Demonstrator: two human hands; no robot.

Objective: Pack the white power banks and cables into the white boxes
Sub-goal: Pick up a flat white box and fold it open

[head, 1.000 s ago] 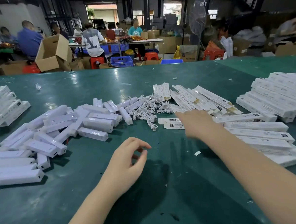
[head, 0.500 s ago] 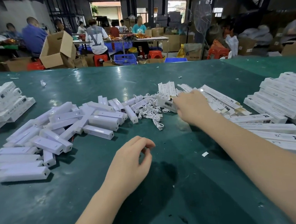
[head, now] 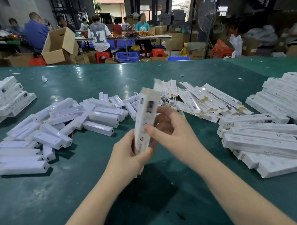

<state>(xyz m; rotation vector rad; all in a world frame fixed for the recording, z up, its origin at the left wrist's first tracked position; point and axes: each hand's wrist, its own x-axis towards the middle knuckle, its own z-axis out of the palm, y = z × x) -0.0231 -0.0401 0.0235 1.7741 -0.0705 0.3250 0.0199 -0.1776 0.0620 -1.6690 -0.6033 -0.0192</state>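
Gripping blurred white box (head: 145, 119), top flap open, both hands.

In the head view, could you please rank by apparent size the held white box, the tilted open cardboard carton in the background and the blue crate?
1. White box, though nearness inflates it.
2. Cardboard carton.
3. Blue crate.

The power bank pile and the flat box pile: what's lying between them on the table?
In the head view, small white cables lie between the power banks and flat boxes, mostly hidden behind the held box.
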